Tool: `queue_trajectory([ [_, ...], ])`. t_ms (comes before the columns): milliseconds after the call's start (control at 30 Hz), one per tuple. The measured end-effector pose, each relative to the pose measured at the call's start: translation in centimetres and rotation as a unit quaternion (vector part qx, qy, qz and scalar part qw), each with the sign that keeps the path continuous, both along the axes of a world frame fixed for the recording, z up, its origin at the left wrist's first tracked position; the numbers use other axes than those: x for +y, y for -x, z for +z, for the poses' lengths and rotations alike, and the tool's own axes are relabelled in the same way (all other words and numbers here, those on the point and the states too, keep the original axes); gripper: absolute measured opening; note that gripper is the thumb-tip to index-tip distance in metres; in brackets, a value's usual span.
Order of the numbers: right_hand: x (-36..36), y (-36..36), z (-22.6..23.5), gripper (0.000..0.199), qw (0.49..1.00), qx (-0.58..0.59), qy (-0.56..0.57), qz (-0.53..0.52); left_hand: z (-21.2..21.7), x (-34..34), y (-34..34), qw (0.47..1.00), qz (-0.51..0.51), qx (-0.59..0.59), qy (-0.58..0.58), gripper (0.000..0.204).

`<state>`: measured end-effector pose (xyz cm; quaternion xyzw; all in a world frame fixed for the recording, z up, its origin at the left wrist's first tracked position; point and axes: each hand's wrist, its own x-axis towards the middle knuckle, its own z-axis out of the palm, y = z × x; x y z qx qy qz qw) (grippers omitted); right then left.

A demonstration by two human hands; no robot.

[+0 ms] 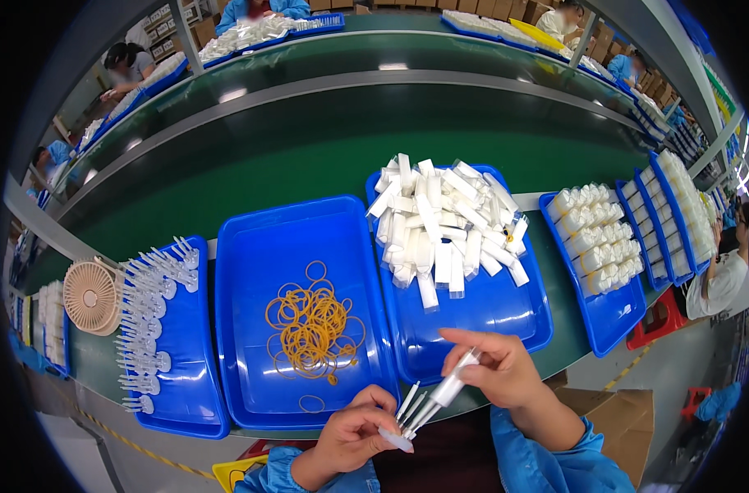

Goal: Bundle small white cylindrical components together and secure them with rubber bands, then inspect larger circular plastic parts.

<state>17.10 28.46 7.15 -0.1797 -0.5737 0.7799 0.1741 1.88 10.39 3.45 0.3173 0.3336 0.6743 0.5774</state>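
Observation:
In front of my body, my left hand (360, 434) pinches a translucent plastic piece (396, 440) with a rounded base and thin white stems pointing up. My right hand (499, 371) has thumb and fingers closed on a small white packet in a clear sleeve (452, 384), held tilted. The packet's lower end meets or overlaps the stems; which of these I cannot tell. Behind my hands, a heap of similar white packets (428, 215) fills the upper part of a blue tray (473, 324). Yellow rubber bands (313, 329) lie loosely piled in the middle blue tray (255, 386).
At left, a blue tray (190, 370) carries rows of clear pronged pieces (149, 320), beside a beige fan (92, 297). Banded white bundles (596, 238) stand in a right-hand tray. A green conveyor (309, 156) runs beyond; other people work around it. An open cardboard box (613, 419) sits lower right.

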Motion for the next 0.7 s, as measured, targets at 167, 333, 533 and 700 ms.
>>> queue_trajectory([
  [167, -0.3, -0.2, 0.1, 0.045, 0.995, -0.035, -0.096, 0.002, -0.6, -0.1, 0.2, 0.999, 0.006, 0.039, -0.003, 0.014],
  [333, -1.1, -0.2, 0.5, 0.044, 0.999, -0.023, -0.024, 0.007, -0.9, 0.0, 0.1, 0.998, 0.022, 0.052, -0.003, 0.014],
  [533, -2.7, 0.3, -0.4, 0.042, 0.998, -0.017, -0.049, 0.035, -1.2, 0.5, -0.4, 0.993, 0.091, 0.066, -0.028, 0.017],
  [700, -4.7, 0.6, -1.5, 0.043, 0.999, 0.006, 0.035, -0.027, -1.3, 0.6, -1.1, 0.993, 0.109, -0.05, 0.0, 0.024],
])
